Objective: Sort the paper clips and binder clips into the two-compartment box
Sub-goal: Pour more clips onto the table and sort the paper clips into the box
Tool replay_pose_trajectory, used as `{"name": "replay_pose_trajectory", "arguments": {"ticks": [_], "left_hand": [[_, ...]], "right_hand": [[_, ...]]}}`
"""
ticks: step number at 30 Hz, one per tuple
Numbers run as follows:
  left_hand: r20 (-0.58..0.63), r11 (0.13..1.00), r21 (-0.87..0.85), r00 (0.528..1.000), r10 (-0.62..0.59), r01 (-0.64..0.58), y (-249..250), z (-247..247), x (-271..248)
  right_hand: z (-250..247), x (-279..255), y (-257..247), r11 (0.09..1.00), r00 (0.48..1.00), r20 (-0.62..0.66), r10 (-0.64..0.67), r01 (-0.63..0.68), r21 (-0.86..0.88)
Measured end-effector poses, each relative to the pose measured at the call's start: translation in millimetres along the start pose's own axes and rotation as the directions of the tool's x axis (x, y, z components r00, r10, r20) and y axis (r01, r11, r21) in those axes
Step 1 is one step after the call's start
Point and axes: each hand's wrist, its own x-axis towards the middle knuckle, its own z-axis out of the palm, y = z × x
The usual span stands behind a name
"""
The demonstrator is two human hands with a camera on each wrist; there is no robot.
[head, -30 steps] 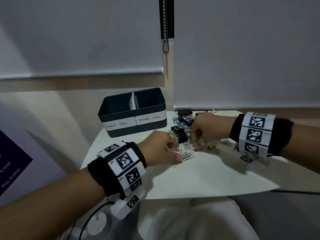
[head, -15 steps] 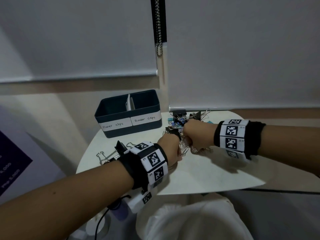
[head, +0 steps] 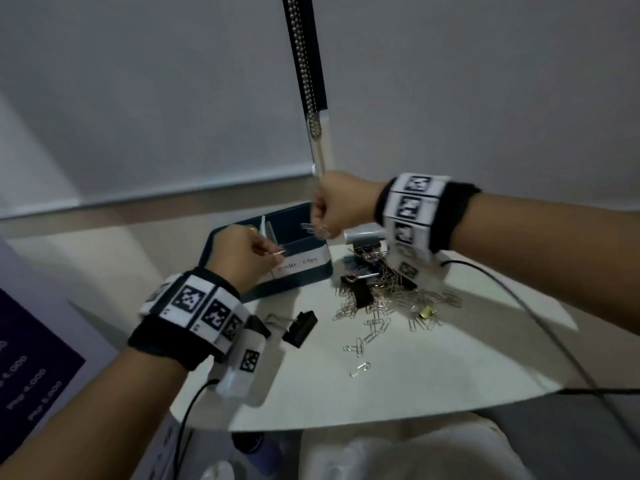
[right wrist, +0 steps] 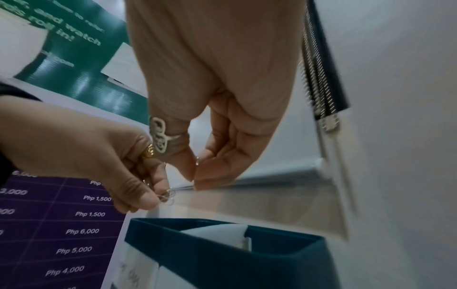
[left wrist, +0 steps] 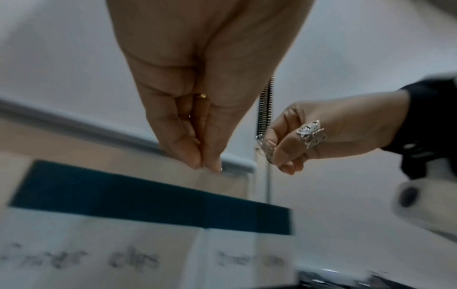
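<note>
Both hands [head: 242,254] pinch paper clips [head: 278,251] — above box [head: 304,271]

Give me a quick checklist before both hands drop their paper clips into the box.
1. Left hand pinches paper clips: ok.
2. Right hand pinches paper clips: ok.
3. Both hands raised over the box: ok.
4. Divider upright between the two compartments: ok.
5. Hands over the paper-clip side: not ok for the right hand, which hangs over the compartment labelled binder clips; cannot tell for the left.
6. No binder clip caught up in either pinch: cannot tell, the fingers hide part of each bunch.
</note>
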Motion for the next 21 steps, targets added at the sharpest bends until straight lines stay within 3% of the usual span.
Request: {"name": "replay_pose_trajectory", "arguments": {"ticks": [4, 7, 9, 12, 15, 18, 21], "left_hand": [[-0.174, 0.981, 0.092, 0.972, -0.155, 0.173, -26, -19, 33], [-0.157, 0.954, 0.134, 0.957, -0.245, 0.267, -44, -18, 51], [-0.095, 0.949, 0.173, 0.963, -0.250, 0.264, -52, -17, 58], [-0.041, 0.955, 0.223, 0.981, -0.189, 0.193, -59, -17, 59], [-0.128, 0.949, 0.307, 0.991, -0.032, 0.070, -51, -14, 49], [-0.202, 0.970, 0.237, 0.974, 0.102, -0.052, -28, -4, 30], [-0.158, 0.967, 0.202, 0.969, 0.188, -0.155, 3, 13, 8]], "right_hand": [[20, 61, -37, 0.999, 0.997, -0.066, -0.046, 0.045, -0.012], [40, 94, -51, 0.998, 1.000, 0.017, -0.025, 0.026, -0.053], [48, 102, -54, 0.993, 0.996, 0.084, -0.017, 0.027, -0.116], [48, 96, -49, 0.986, 0.993, 0.094, -0.071, 0.084, -0.142], [37, 75, -38, 0.985, 0.994, 0.040, -0.104, 0.109, -0.135], [22, 44, -21, 0.983, 0.995, -0.002, -0.104, 0.102, -0.155], [7, 4, 4, 0.983, 0.996, -0.039, -0.077, 0.070, -0.170]]}}
